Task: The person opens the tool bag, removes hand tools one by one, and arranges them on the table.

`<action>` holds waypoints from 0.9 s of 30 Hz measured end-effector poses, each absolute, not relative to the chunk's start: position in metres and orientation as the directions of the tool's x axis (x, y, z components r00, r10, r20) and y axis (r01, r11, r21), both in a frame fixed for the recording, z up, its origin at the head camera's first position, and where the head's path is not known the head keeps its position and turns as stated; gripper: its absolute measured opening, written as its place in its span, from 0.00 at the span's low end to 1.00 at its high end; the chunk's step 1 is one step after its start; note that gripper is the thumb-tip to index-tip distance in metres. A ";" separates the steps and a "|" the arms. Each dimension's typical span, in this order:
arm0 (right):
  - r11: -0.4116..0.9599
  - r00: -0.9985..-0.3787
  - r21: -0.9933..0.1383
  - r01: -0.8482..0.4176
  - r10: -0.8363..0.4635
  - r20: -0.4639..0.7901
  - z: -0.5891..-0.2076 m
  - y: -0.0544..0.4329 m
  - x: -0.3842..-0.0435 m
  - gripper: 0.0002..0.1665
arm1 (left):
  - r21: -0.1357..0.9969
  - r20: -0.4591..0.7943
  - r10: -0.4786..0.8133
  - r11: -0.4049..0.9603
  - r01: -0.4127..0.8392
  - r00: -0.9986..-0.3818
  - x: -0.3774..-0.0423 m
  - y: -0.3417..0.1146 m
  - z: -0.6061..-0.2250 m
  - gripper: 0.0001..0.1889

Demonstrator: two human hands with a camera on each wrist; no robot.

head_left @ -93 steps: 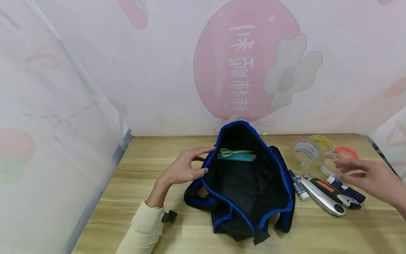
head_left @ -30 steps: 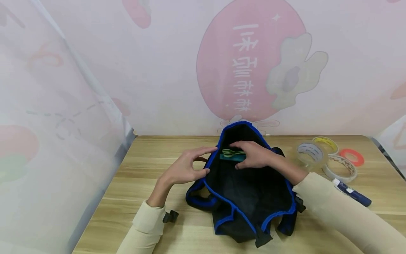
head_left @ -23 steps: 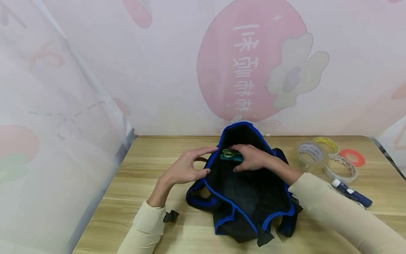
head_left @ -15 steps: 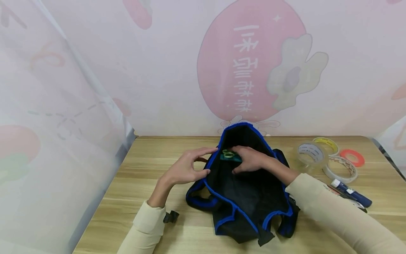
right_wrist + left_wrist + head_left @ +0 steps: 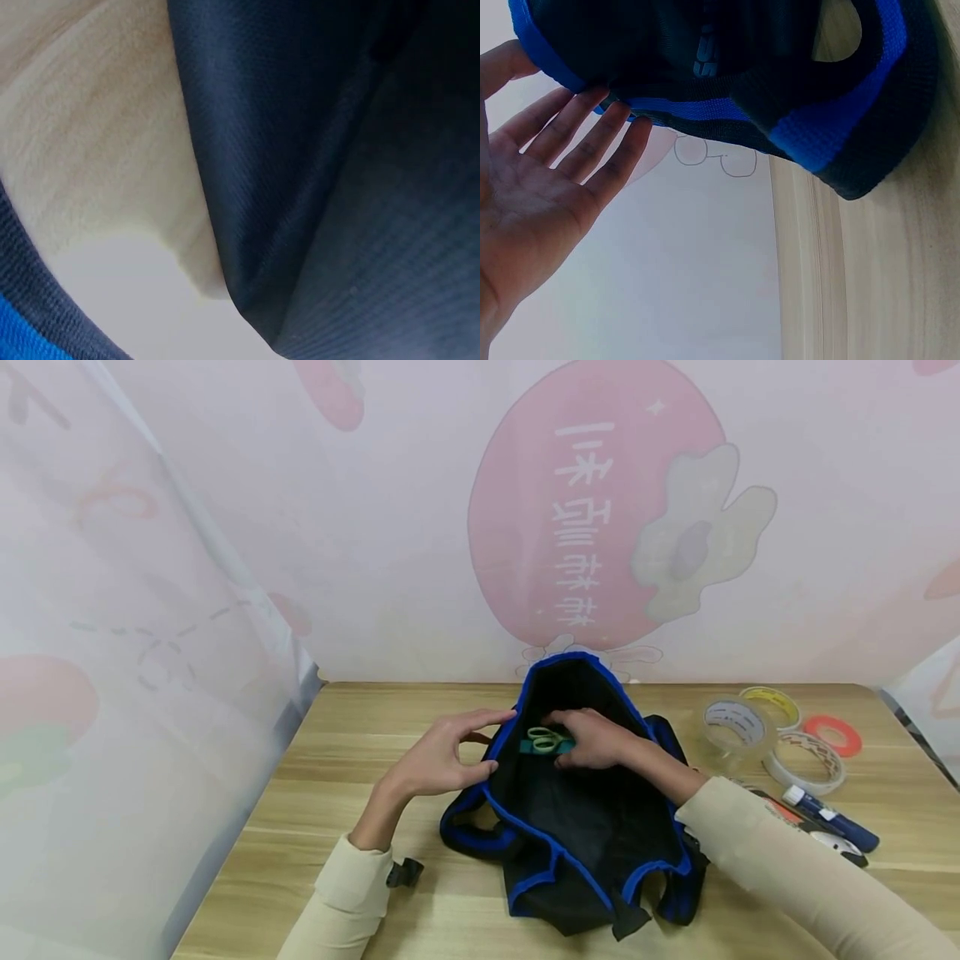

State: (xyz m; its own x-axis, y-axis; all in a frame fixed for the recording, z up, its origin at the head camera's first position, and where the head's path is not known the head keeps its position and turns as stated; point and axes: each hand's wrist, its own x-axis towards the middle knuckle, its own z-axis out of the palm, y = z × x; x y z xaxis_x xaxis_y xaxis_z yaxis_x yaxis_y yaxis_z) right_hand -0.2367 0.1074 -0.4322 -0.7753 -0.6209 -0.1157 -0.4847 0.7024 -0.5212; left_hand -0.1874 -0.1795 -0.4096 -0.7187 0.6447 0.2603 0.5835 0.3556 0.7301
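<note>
A black bag (image 5: 577, 810) with blue trim lies with its mouth wide open on the table. My left hand (image 5: 446, 756) holds the left rim between thumb and fingers; the left wrist view shows the spread fingers (image 5: 619, 150) against the outside of the bag. My right hand (image 5: 596, 739) is inside, bent around green-handled scissors (image 5: 545, 740) and a flat teal item (image 5: 528, 747) that lie together. Its thumb sits below them and the index finger above; their right ends are hidden by the hand. Dark bag cloth (image 5: 255, 150) fills much of the right wrist view.
Right of the bag stand a clear tape roll (image 5: 738, 727), a yellow-lined roll (image 5: 772, 703), a white roll (image 5: 806, 762) and a red roll (image 5: 834, 735). A dark blue tube (image 5: 836, 820) and a black-and-orange cutter (image 5: 783, 810) lie partly beside the right sleeve (image 5: 795, 860).
My right hand has come from beside the tape rolls into the bag and closed around the scissors and teal item. The scissors have shifted slightly down and turned. My left hand stays put.
</note>
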 end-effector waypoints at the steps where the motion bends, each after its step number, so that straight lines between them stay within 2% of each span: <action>1: 0.702 -0.778 -0.526 -0.480 -0.618 -0.115 -0.433 0.107 -0.236 0.38 | 0.730 0.260 0.645 0.356 0.583 -0.719 -0.187 -0.179 -0.410 0.36; 13: 0.701 -0.799 -0.554 -0.450 -0.593 -0.102 -0.439 0.106 -0.236 0.25 | 0.730 0.258 0.646 0.357 0.583 -0.718 -0.187 -0.179 -0.410 0.37; 27: 0.684 -0.779 -0.561 -0.466 -0.618 -0.105 -0.433 0.103 -0.234 0.19 | 0.728 0.252 0.638 0.370 0.577 -0.728 -0.185 -0.179 -0.407 0.37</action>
State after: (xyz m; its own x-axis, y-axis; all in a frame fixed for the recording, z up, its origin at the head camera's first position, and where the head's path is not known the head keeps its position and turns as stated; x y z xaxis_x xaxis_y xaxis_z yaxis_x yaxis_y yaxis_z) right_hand -0.2339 0.1035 -0.4332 -0.7794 -0.6177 -0.1049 -0.4663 0.6838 -0.5612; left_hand -0.1850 -0.1793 -0.4073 -0.7276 0.6380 0.2520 0.5768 0.3702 0.7282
